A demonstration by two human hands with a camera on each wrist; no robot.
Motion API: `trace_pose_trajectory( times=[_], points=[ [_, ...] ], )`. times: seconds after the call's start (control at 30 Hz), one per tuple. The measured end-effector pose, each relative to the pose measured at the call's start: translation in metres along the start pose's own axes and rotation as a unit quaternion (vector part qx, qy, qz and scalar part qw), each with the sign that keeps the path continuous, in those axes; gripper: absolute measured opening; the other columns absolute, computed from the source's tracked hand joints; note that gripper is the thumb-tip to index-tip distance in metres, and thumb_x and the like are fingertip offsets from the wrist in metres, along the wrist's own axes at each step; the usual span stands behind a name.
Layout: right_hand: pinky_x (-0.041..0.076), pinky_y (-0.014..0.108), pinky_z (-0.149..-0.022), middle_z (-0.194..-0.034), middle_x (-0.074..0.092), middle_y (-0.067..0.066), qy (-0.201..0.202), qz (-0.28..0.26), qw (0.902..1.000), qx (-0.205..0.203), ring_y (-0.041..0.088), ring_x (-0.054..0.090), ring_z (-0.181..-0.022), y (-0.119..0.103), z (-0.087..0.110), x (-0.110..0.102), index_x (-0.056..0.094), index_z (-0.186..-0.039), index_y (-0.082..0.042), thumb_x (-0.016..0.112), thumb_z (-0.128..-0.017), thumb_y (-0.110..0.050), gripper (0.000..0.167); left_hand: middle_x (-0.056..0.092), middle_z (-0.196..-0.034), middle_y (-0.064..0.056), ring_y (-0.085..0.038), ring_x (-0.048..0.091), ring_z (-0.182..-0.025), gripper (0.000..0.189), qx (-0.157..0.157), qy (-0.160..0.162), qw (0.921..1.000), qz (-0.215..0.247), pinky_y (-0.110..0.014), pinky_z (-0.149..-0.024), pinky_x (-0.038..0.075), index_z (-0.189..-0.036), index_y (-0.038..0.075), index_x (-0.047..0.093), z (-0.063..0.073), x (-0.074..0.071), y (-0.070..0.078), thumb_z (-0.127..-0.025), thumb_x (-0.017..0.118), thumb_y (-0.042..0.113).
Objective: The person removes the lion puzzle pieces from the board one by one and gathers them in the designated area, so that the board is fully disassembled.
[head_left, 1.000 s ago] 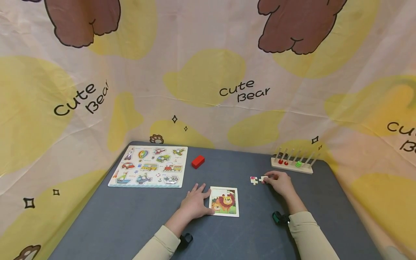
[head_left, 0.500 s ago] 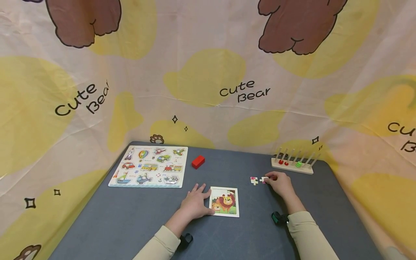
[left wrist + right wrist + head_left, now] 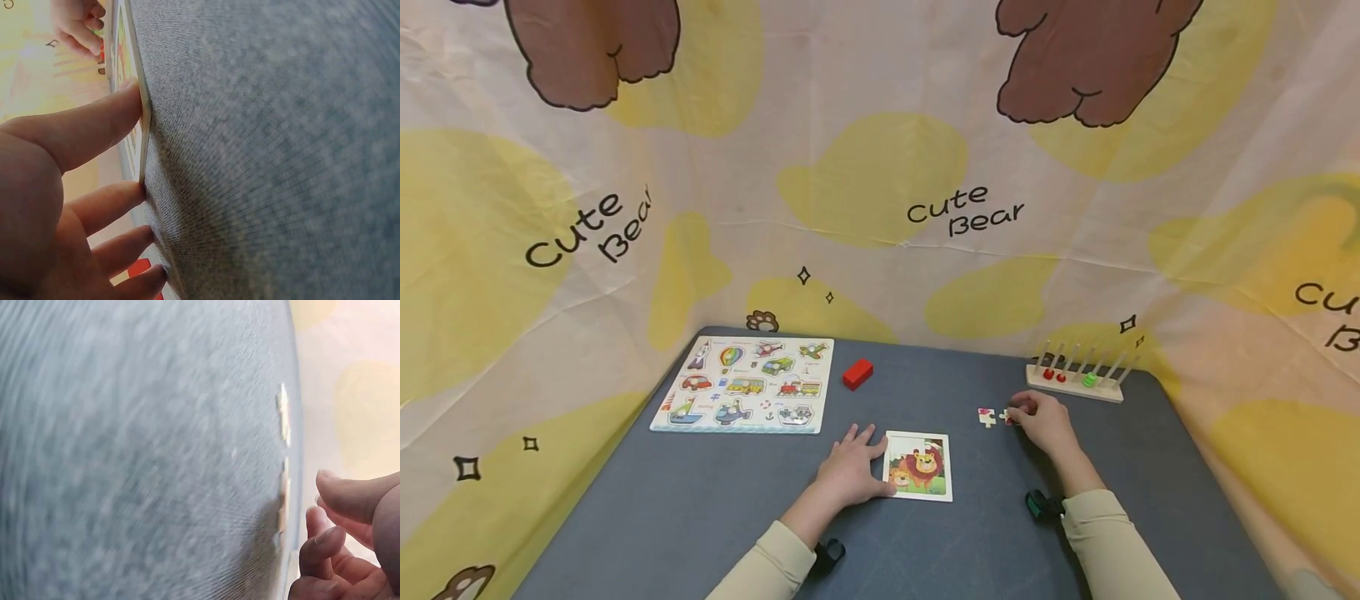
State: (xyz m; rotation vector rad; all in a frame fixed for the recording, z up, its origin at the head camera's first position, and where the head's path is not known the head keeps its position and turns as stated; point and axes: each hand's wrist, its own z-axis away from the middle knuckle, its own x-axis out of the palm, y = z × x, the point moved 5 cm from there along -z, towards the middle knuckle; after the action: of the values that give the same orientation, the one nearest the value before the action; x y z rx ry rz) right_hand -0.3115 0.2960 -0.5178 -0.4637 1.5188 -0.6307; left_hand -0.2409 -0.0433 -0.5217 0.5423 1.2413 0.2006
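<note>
White borders the lion puzzle (image 3: 919, 468) (red-brown, green, pale at upper left).

left grip (image 3: 850, 472) against a lion puzzle (image 3: 921, 471), right grip (image 3: 1047, 421) beside two puzzle pieces (image 3: 986, 417), red block (image 3: 857, 374) farther back

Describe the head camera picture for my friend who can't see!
The left hand touches a square, white-framed lion puzzle with its top-left part blank, while the right hand is over one of two pink-and-white jigsaw pieces. Behind, on the blue-grey table, are a white vehicle picture board, a red block and a wooden peg stand with red and green beads.
</note>
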Motion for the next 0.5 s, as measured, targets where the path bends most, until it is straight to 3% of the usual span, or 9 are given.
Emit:
trace_pose_trajectory(
  times=[0.23, 0.5],
  points=[
    [0.048, 0.034, -0.072, -0.094, 0.067, 0.01, 0.004, -0.016, 0.9995, -0.027, 0.025, 0.062, -0.086, -0.017, 0.004, 0.001, 0.071, -0.116, -0.005, 0.072, -0.095, -0.022, 0.027, 0.038, -0.161, -0.014, -0.04, 0.022, -0.153, 0.082, 0.002, -0.001, 1.0, -0.001, -0.063, -0.118, 0.027, -0.147, 0.014, 0.054, 0.0, -0.001, 0.001, -0.077, 0.086, 0.043],
    [0.048, 0.031, -0.064, -0.093, 0.068, 0.008, 0.005, -0.033, 0.998, -0.054, 0.021, 0.061, -0.08, -0.036, 0.011, 0.008, 0.071, -0.115, -0.005, 0.071, -0.095, -0.019, 0.024, 0.038, -0.161, -0.014, -0.041, 0.023, -0.153, 0.082, 0.005, -0.003, 1.0, 0.0, -0.063, -0.118, 0.027, -0.147, 0.014, 0.055, 0.001, -0.002, 0.002, -0.077, 0.086, 0.042]
  ],
)
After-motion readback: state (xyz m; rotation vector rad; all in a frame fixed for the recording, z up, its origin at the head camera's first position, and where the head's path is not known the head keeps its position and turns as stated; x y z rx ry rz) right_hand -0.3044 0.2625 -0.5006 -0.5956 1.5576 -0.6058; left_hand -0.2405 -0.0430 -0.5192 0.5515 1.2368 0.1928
